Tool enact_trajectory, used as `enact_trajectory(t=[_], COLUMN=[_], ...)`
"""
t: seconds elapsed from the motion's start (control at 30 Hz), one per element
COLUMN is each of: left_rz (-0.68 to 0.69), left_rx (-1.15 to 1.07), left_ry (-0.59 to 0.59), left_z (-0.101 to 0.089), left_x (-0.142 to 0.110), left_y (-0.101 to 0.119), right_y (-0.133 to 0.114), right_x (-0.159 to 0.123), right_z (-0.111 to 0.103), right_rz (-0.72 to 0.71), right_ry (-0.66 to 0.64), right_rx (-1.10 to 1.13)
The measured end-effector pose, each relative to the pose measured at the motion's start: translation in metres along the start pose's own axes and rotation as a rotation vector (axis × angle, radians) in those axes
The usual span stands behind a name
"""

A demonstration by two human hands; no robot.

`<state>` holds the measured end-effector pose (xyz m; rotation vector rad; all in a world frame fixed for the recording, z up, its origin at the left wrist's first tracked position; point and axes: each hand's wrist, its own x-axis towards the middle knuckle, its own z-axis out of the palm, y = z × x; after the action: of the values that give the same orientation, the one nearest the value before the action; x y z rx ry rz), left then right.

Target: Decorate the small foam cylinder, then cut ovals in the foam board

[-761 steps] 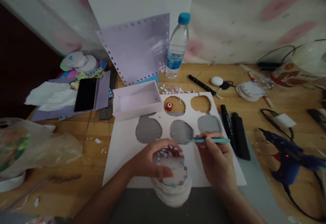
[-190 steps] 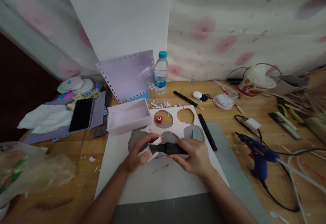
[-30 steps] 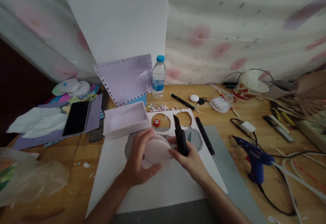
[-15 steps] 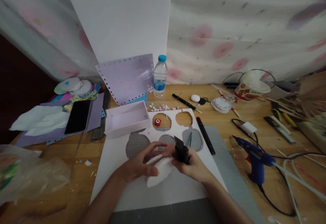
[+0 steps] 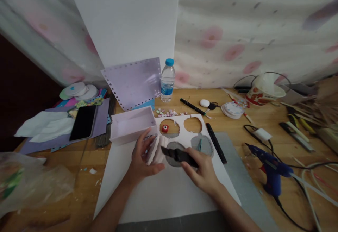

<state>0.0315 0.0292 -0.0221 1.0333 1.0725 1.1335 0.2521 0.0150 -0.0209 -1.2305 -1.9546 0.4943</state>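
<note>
A crumpled plastic bag (image 5: 39, 179) sits at the near left of a wooden counter (image 5: 81, 200), apart from the work. Beyond it, a phone (image 5: 83, 123) lies on purple paper beside folded white tissue (image 5: 47, 124), apparently parked clear of the cutting area. A purple sheet (image 5: 133, 82) edged with punched holes leans against a tall white panel (image 5: 126, 20), which seems to prop it up. In front, an open pale box (image 5: 132, 124) overlaps the far left corner of a white board (image 5: 139, 200) pierced by round openings, with a red punch (image 5: 165, 129) inside one of them.

At center, the left hand (image 5: 144, 163), its fingers half curled and thumb extended, holds layered white discs (image 5: 159, 149) on edge above the board, a grip that likely turns their rim toward the tool. The right hand (image 5: 202, 170) is closed around the handle of a black cutter (image 5: 177, 154), its tip pointing left at the discs; whether it touches them cannot be told. The board probably doubles as a work surface.

To the right, a black marker (image 5: 216, 143) lies beside the board's edge, and a blue glue gun (image 5: 271, 167) rests farther right, seemingly placed within the right hand's reach.
</note>
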Motion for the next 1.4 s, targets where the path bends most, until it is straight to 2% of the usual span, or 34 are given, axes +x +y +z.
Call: enact_trajectory(t=[0.1, 0.23, 0.73, 0.87, 1.03, 1.13, 1.23, 1.3, 1.4], left_rz=[0.01, 0.027, -0.018, -0.022, 0.025, 0.025, 0.058, 0.098, 0.172], left_rx=[-0.066, -0.115, -0.143, -0.152, -0.008, 0.104, 0.246, 0.347, 0.471], left_ry=[0.002, -0.038, -0.037, 0.034, 0.12, 0.179, 0.246, 0.266, 0.213], left_z=[0.004, 0.007, 0.005, 0.007, 0.007, 0.005, -0.001, -0.005, -0.005], left_x=[0.0, 0.001, -0.004, -0.018, -0.036, -0.045, -0.054, -0.059, -0.065], left_y=[-0.001, -0.005, -0.004, -0.004, 0.001, 0.005, 0.008, 0.009, 0.007], right_y=[-0.005, -0.007, -0.006, -0.017, -0.03, -0.029, -0.025, -0.026, -0.034], right_x=[-0.001, 0.001, 0.001, 0.0, -0.007, -0.018, -0.032, -0.042, -0.049], right_z=[0.001, 0.001, 0.002, 0.003, 0.005, 0.0, -0.01, -0.015, -0.014], right_rz=[-0.13, -0.187, -0.204, -0.196, -0.148, -0.02, 0.269, 0.46, 0.672], right_ry=[0.019, 0.051, 0.106, 0.08, 0.019, -0.066, -0.133, -0.089, -0.017], right_rx=[-0.092, -0.134, -0.168, -0.149, -0.144, -0.053, 0.171, 0.347, 0.646])
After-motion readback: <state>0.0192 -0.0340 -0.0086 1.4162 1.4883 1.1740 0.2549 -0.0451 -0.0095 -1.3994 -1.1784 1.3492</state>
